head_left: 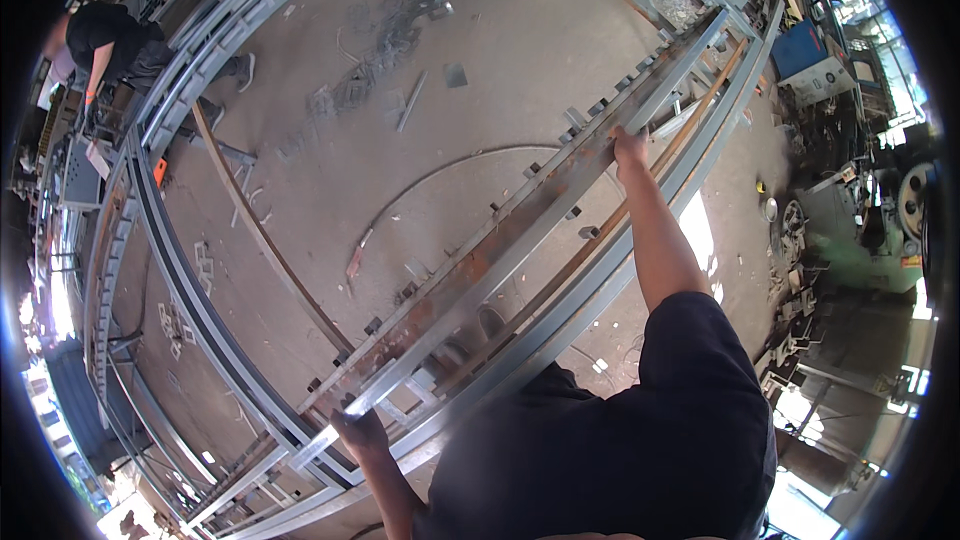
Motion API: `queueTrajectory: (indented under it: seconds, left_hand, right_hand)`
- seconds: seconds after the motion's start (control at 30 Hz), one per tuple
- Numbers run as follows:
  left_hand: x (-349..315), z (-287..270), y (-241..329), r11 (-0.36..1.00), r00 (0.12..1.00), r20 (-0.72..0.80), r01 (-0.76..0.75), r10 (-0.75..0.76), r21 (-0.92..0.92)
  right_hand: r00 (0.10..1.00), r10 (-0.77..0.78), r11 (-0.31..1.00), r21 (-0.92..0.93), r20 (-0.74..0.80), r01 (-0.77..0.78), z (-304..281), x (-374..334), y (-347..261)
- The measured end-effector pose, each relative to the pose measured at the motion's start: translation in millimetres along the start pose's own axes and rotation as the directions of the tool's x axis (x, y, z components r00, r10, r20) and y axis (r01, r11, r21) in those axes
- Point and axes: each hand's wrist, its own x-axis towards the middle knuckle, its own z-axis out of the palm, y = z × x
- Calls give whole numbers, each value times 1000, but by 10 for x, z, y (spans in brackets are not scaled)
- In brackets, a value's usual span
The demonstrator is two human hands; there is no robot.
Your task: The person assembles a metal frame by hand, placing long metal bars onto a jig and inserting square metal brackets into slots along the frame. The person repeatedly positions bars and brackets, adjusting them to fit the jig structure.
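Note:
A long, straight silvery metal bar (425, 348) crosses in front of me from lower left to upper right. My left hand (362, 434) is closed round it near its lower-left end. Farther up, my right hand (630, 152) grips the same bar with the arm stretched out; its fingers are partly hidden behind the metal. Just beyond and alongside the bar runs a rust-stained steel beam (490, 252), with small square blocks along its far edge. On my side of it lie a brown rusty bar (600, 238) and a grey steel rail (560, 325), close to my body.
Long grey curved rails (190, 290) stand on the left. A brown strip (260, 230) slants across the floor. A thin hose (420, 178) and loose metal scraps (355, 90) lie beyond. Another person (105, 45) bends at the upper left. A green machine (850, 240) stands right.

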Motion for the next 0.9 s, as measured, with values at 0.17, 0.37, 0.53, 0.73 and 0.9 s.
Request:
queueTrajectory:
  seconds: [0.17, 0.37, 0.53, 0.73, 0.9]
  left_hand:
    - [69, -250, 53, 995, 971, 216, -102, 101, -7]
    - [621, -313, -426, 977, 974, -114, 204, -197, 53]
    - [119, 404, 65, 979, 898, -390, 194, -205, -68]
    - [254, 118, -39, 918, 863, -381, 388, -332, 80]
    - [374, -75, -113, 859, 852, -397, 454, -341, 237]
  right_hand:
    - [939, -313, 854, -391, 140, 343, 447, 133, 415]
    - [567, -414, -456, -701, 713, 548, -919, 2432, 81]
    - [393, -655, -68, -568, 645, 820, 212, -542, 397]
    - [-309, -115, 173, 326, 944, 930, 356, -3372, -6]
    - [-430, -103, 51, 436, 897, 899, 507, -3396, 302]
